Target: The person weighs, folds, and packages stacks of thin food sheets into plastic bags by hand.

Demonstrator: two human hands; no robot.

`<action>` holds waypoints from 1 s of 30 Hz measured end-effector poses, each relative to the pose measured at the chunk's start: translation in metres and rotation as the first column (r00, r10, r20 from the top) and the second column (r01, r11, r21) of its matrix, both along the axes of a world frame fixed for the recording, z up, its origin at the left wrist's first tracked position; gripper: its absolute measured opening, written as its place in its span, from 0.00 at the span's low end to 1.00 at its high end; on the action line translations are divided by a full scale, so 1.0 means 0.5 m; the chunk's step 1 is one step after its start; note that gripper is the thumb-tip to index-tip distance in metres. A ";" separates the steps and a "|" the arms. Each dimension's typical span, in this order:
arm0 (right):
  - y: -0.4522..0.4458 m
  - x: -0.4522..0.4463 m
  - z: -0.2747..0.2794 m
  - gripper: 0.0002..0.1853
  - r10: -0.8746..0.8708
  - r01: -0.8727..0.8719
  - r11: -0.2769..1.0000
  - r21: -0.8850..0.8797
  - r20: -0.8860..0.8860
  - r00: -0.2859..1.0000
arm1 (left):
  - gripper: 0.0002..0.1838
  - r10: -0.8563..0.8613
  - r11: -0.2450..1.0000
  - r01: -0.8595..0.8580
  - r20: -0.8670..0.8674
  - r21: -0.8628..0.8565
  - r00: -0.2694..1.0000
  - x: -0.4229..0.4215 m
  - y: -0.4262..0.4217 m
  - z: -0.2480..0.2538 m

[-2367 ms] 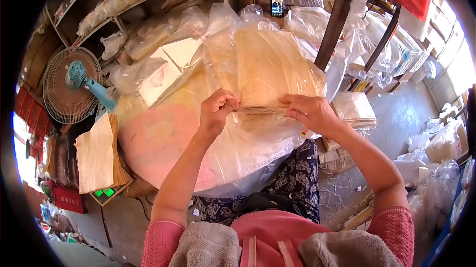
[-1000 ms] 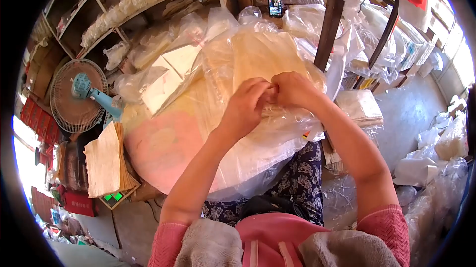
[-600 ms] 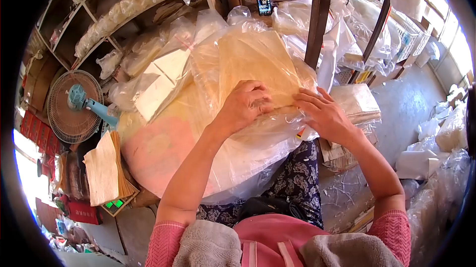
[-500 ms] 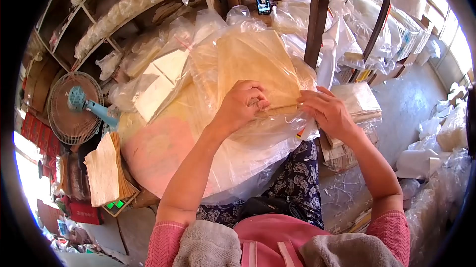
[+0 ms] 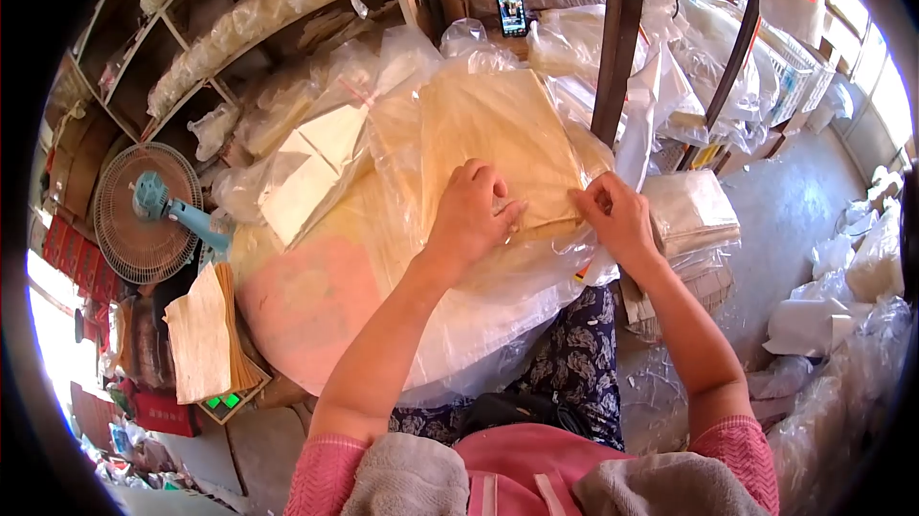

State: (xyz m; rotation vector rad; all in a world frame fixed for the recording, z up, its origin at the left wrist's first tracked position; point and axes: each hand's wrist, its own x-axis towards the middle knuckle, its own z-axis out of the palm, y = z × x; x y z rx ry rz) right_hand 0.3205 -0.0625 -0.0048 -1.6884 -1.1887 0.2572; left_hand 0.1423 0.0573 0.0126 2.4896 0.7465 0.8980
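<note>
A stack of thin, yellowish, wrinkled sheets (image 5: 488, 119) lies on a clear plastic bag (image 5: 536, 272) in front of me. My left hand (image 5: 474, 205) rests over the near part of the stack, its fingers bent and its thumb held apart from them. At the near right corner of the stack, my right hand (image 5: 617, 219) has thumb and fingertips pinched together on the edge of the top sheet. The plastic bunches below and beside the right hand. The fingertips are partly hidden.
Cream-coloured slabs (image 5: 311, 171) in plastic lie left of the stack. A fan (image 5: 148, 210) and another sheet pile (image 5: 201, 334) stand farther left. A phone (image 5: 511, 12) is propped at the back near a dark post (image 5: 617, 47). Bagged bundles (image 5: 694, 214) sit at the right.
My left hand has shifted slightly and its thumb has spread away from the fingers. My right hand's fingers have gone from stretched out to bent and pinched at the sheet's corner.
</note>
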 end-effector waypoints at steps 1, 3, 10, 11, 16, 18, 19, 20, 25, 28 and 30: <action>-0.001 -0.002 0.003 0.13 -0.049 0.052 0.997 -0.050 0.055 0.997 | 0.14 -0.013 1.000 0.013 0.010 0.003 1.000 0.000 0.003 -0.003; 0.008 -0.004 0.000 0.14 -0.158 0.135 0.986 0.094 0.315 0.936 | 0.14 -0.037 0.999 0.037 0.027 0.008 0.999 -0.002 0.008 -0.010; 0.066 -0.008 -0.024 0.23 0.057 -0.120 0.981 0.150 0.367 0.928 | 0.28 0.018 0.985 -0.002 -0.089 0.171 0.996 -0.028 0.011 0.001; 0.073 0.002 -0.030 0.24 0.062 -0.116 0.981 0.153 0.321 0.945 | 0.33 0.166 0.946 -0.129 -0.104 0.297 0.981 -0.037 0.007 0.001; 0.091 0.003 -0.067 0.24 0.067 -0.049 0.984 0.170 -0.102 0.993 | 0.49 0.236 0.942 -0.210 0.074 -0.263 0.969 -0.081 0.033 -0.048; 0.100 -0.007 -0.068 0.23 0.122 -0.018 0.982 0.188 -0.554 0.823 | 0.50 0.208 0.914 -0.140 0.145 -0.381 0.967 -0.085 0.027 -0.050; 0.086 -0.016 -0.046 0.23 0.191 -0.075 0.977 0.197 -0.671 0.716 | 0.48 0.189 0.898 -0.091 0.191 -0.430 0.963 -0.092 0.019 -0.049; 0.059 -0.024 -0.020 0.23 0.249 -0.129 0.968 0.215 -0.771 0.587 | 0.47 0.170 0.879 -0.038 0.237 -0.475 0.957 -0.101 0.006 -0.048; -0.089 -0.049 0.006 0.24 0.130 -0.252 0.967 0.045 -0.935 0.331 | 0.42 0.069 0.870 0.116 0.351 -0.479 0.934 -0.150 -0.119 -0.059; -0.184 -0.032 -0.079 0.33 0.258 -0.204 0.956 0.210 -0.934 0.247 | 0.38 -0.093 0.941 0.170 0.258 -0.293 0.962 -0.146 -0.187 -0.068; -0.261 -0.020 -0.175 0.37 0.280 -0.054 0.960 0.275 -0.935 0.218 | 0.37 -0.260 0.915 0.294 0.155 -0.275 0.953 -0.137 -0.226 -0.055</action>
